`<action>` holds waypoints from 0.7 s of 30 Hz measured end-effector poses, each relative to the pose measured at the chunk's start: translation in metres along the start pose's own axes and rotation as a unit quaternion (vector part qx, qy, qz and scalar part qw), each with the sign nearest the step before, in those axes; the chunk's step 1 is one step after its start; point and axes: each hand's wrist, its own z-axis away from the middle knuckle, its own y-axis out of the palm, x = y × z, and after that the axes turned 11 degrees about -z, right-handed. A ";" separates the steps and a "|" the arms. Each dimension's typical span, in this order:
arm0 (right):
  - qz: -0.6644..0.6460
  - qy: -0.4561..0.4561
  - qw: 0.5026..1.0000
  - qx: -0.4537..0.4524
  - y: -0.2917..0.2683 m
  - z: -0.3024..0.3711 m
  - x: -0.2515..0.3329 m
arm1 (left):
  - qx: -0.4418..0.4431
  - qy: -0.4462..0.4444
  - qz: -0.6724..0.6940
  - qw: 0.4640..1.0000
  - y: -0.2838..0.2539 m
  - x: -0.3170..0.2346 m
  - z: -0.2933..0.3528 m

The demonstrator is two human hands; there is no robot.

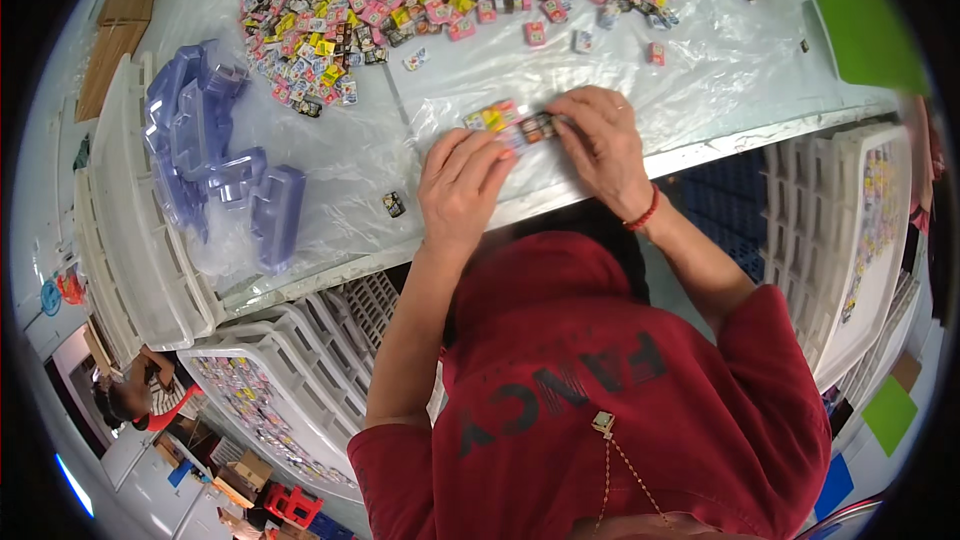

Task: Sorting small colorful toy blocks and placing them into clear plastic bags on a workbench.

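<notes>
Head view. Worktable [365, 165], pale, under clear plastic sheeting. At its far side, one broad heap of small printed packs [400, 15] in pink, yellow, black and white; a few strays lie along its near edge. Left end: translucent blue-violet plastic trays [200, 130], jumbled together. Near edge, left of the hands: one loose black pack [393, 204]. Far right: a bright green sheet [865, 25]. Below table level: stacked white plastic crates [320, 340] at left, more white crates [830, 240] at right. Lower left background: another person [150, 395], a red stool [292, 506].

Row of small packs [508, 124], slightly blurred: directly between the hands, on the near side of the heap. Left hand [460, 180]: fingers half curled, tips at the row's near left side; grip cannot be told. Right hand [605, 150]: thumb and forefinger nearly together, pinching the row's dark right end.
</notes>
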 end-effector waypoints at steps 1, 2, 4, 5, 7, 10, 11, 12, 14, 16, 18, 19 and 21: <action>-0.001 0.000 1.000 0.000 0.000 0.000 -0.001 | -0.010 -0.004 0.003 1.000 0.000 -0.001 0.000; 0.001 0.000 1.000 0.003 0.000 0.000 -0.001 | -0.009 -0.004 0.003 1.000 -0.001 0.000 0.000; 0.003 -0.001 1.000 0.006 0.001 0.001 -0.002 | -0.009 0.005 0.006 1.000 -0.002 0.000 -0.001; 0.007 -0.004 1.000 0.006 0.002 0.001 -0.003 | -0.009 0.006 0.006 1.000 -0.003 0.001 -0.001; 0.011 -0.007 1.000 0.006 0.002 0.001 -0.002 | -0.001 0.006 0.014 1.000 -0.004 0.003 -0.001; 0.014 -0.013 1.000 0.004 0.003 0.001 -0.002 | -0.004 0.012 0.000 1.000 -0.004 0.003 0.001; 0.018 -0.014 1.000 0.004 0.003 0.001 -0.001 | -0.006 0.011 0.000 1.000 -0.003 0.003 0.002; 0.022 -0.016 1.000 0.003 0.003 0.001 0.000 | -0.008 0.015 0.000 1.000 -0.003 0.003 0.002; 0.022 -0.024 0.999 -0.001 0.003 -0.001 0.003 | -0.012 0.018 -0.002 1.000 -0.003 0.003 0.002; 0.022 -0.031 0.999 -0.005 0.006 -0.001 0.004 | -0.006 0.019 -0.004 1.000 -0.003 0.002 0.002; 0.025 -0.047 0.998 0.023 0.009 0.001 0.005 | -0.007 0.011 0.009 1.000 -0.003 0.002 0.003; 0.025 -0.047 0.998 0.023 0.009 0.000 0.009 | -0.007 0.003 0.023 1.000 -0.003 0.003 0.003; 0.105 -0.098 0.973 0.178 0.008 0.000 0.019 | -0.004 0.005 0.024 1.000 -0.001 0.006 0.005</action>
